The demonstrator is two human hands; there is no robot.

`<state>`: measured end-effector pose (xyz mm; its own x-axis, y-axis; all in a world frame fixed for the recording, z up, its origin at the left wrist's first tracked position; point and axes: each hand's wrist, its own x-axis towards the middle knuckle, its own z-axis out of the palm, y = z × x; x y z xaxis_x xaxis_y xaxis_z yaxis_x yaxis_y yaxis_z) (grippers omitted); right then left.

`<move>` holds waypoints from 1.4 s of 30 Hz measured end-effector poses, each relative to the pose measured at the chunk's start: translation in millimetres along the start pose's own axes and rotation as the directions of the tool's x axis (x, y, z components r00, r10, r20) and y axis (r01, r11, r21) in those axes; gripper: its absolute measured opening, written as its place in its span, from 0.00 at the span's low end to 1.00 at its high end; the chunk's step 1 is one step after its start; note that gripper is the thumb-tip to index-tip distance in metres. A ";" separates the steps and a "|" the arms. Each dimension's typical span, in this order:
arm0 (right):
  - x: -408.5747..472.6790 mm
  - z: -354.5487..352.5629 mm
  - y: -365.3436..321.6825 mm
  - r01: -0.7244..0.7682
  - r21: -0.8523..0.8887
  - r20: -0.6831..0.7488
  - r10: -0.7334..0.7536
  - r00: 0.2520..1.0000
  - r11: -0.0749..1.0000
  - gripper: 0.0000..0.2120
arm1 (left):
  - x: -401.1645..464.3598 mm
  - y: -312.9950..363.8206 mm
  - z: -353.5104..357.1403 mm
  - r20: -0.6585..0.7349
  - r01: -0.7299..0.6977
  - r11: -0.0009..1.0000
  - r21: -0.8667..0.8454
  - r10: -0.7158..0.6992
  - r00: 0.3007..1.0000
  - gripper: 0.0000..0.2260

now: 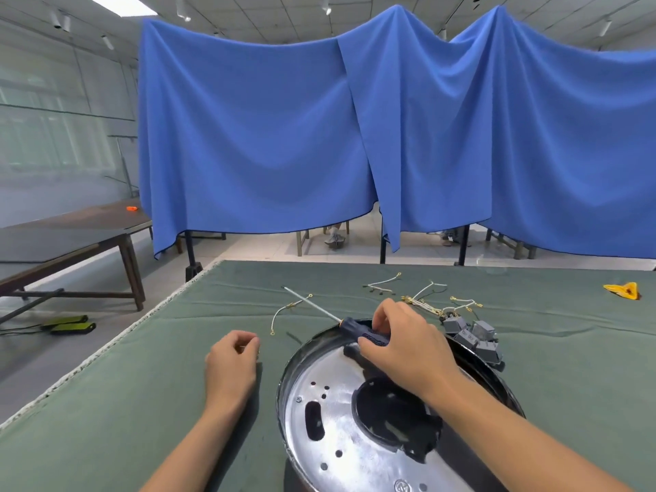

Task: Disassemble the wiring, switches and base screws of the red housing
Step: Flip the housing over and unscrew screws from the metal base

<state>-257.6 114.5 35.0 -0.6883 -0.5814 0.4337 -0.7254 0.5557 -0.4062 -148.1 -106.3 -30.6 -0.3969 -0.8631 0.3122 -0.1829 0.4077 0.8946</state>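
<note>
Blue drapes [255, 136] hang behind the table; a wooden bench [71, 239] stands left on pale floor.

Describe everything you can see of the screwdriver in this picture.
The screwdriver has a dark blue ribbed handle with an orange collar and a long, thin, bare metal shaft. It lies nearly level, tip pointing away to the left over the green cloth. The right hand grips its handle above the rim of the housing.

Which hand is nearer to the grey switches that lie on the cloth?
The right hand. It grips the screwdriver just left of the grey switches. The left hand lies on the cloth much further left, beyond the housing.
</note>
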 end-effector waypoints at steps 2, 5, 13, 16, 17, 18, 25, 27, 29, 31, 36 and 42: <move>-0.9 1.6 -1.0 0.003 0.001 0.013 -0.003 1.000 1.000 0.12 | 2.9 -3.4 -2.2 -0.031 0.004 0.999 0.054 -0.002 1.000 0.05; -0.8 2.8 -2.1 -0.018 0.029 0.035 0.017 0.999 0.999 0.12 | 5.8 -5.9 -3.1 -0.051 0.043 0.999 0.023 -0.041 0.998 0.07; -1.0 4.3 0.7 -0.043 0.089 0.054 0.038 0.998 0.995 0.13 | 23.3 -9.2 -10.4 0.075 -0.015 0.993 0.119 0.006 0.997 0.09; 0.2 2.6 0.9 -0.039 0.094 0.068 0.033 0.997 0.995 0.12 | 24.0 -9.2 -6.7 0.099 -0.087 0.943 0.322 0.058 0.993 0.07; 0.3 1.9 0.8 -0.039 0.098 0.070 0.032 0.997 0.994 0.12 | 23.9 -8.9 -5.7 0.104 -0.102 0.908 0.406 0.065 0.992 0.07; 0.4 1.4 1.0 -0.039 0.102 0.072 0.031 0.997 0.994 0.12 | 24.0 -8.3 -5.6 0.105 -0.109 0.867 0.486 0.066 0.992 0.07; 1.6 -0.3 0.9 -0.051 0.120 0.095 0.040 0.995 0.991 0.12 | 29.5 -3.8 -11.3 0.145 -0.009 0.867 0.498 -0.073 0.987 0.09; 1.5 -0.5 0.6 -0.053 0.123 0.098 0.041 0.994 0.991 0.12 | 30.1 -3.2 -13.1 0.161 0.004 0.898 0.440 -0.084 0.983 0.10; 1.5 -0.4 0.2 -0.054 0.121 0.097 0.042 0.994 0.991 0.12 | 31.1 -2.6 -14.4 0.169 0.015 0.915 0.403 -0.091 0.981 0.11; 1.4 -0.5 0.2 -0.053 0.121 0.098 0.042 0.994 0.991 0.12 | 31.1 -1.5 -14.4 0.179 0.016 0.913 0.407 -0.096 0.979 0.11; 0.7 -0.9 -0.1 -0.061 0.129 0.100 0.048 0.994 0.990 0.12 | 28.9 -1.0 -14.5 0.190 0.026 0.925 0.378 -0.105 0.976 0.08; -0.6 -2.0 -0.9 -0.078 0.127 0.080 0.068 0.994 0.989 0.14 | 31.0 17.8 -22.4 0.158 0.129 0.979 0.156 -0.154 0.975 0.09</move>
<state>-256.5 115.6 36.7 -0.7344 -0.5876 0.3396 -0.6642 0.5195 -0.5376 -143.5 -132.4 2.2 -0.5015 -0.8573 0.1162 -0.3708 0.3344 0.8664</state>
